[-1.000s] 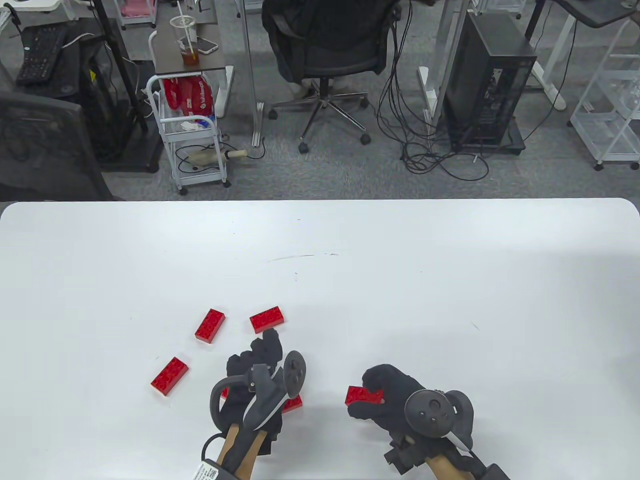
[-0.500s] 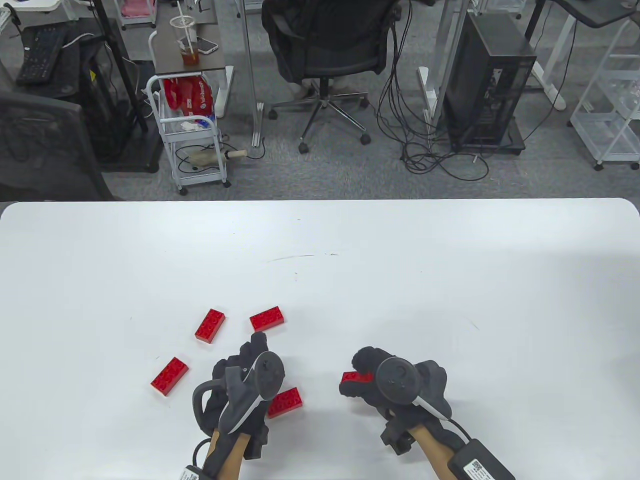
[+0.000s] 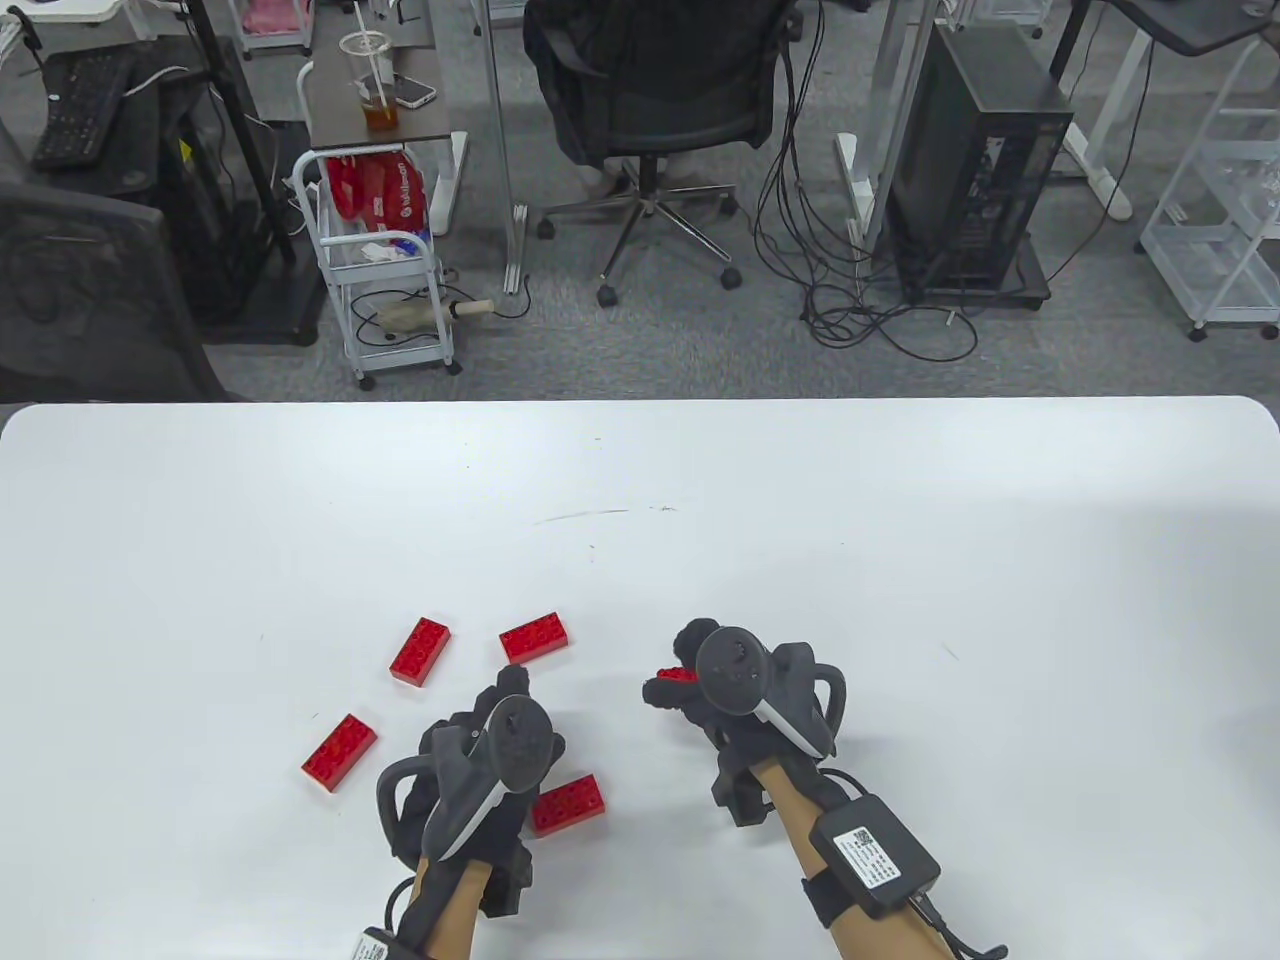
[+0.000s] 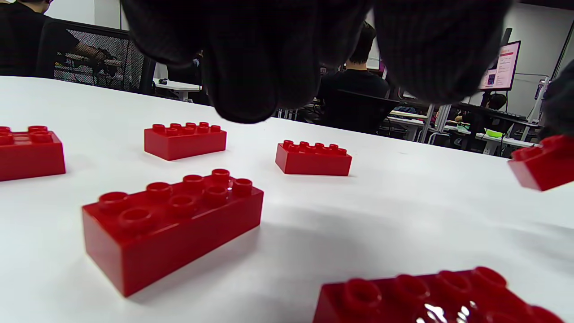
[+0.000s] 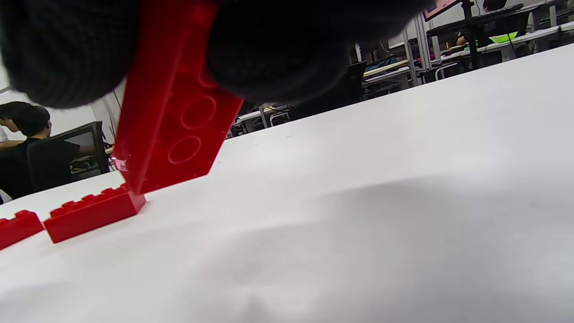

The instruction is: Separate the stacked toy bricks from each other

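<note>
We see the right hand point(image 3: 700, 690) gripping one red brick point(image 3: 677, 674) between its gloved fingers point(image 5: 67, 54), lifted off the white table point(image 3: 900, 560); in the right wrist view that held brick point(image 5: 175, 112) hangs tilted, its hollow underside facing the camera. From the middle of the table the right hand lies at about 6 o'clock. The left hand point(image 3: 470, 760) sits at about 7 o'clock, its fingers point(image 4: 251, 58) curled loosely downward and holding nothing; we cannot tell whether they touch the table. Four loose bricks lie flat around the left hand, studs up: one just beside it at its 4 o'clock point(image 3: 568, 804), one at its 9 o'clock point(image 3: 339, 752), one at its 11 o'clock point(image 3: 420, 650) and one at its 1 o'clock point(image 3: 535, 637). None of the four touches another.
</note>
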### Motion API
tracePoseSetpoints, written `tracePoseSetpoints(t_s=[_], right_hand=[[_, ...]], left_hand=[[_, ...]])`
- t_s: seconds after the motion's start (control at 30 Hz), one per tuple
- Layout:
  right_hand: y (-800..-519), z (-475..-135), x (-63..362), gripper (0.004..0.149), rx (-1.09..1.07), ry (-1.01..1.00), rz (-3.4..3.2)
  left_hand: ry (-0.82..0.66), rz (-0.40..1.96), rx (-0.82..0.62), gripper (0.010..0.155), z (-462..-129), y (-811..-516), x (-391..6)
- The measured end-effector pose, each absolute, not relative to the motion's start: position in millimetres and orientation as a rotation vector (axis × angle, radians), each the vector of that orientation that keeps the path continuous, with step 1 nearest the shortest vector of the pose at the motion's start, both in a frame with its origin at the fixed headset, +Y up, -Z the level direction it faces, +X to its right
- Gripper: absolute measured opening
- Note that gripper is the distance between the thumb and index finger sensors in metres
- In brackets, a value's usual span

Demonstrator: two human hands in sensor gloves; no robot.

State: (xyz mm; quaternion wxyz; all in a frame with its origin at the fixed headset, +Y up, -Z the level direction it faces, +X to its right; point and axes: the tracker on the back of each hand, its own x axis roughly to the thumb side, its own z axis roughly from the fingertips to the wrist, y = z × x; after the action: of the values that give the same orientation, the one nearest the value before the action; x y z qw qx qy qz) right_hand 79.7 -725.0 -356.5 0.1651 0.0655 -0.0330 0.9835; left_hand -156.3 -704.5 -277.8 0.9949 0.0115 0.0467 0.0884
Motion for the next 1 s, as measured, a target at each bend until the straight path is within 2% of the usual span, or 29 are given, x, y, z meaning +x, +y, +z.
tracePoseSetpoints(t_s=[0.43, 1.0], right_hand=[[-745.0, -366.8, 72.0, 0.062, 0.205, -0.005, 2.871], [-756.0, -360.8, 74.8, 0.062, 0.458, 0.016, 3.027]], left_hand=[[0.082, 0.199, 0.012, 0.080, -278.1, -704.0, -157.5], [0.081, 0.178, -0.025, 0.079, -279.4, -709.6, -155.3]])
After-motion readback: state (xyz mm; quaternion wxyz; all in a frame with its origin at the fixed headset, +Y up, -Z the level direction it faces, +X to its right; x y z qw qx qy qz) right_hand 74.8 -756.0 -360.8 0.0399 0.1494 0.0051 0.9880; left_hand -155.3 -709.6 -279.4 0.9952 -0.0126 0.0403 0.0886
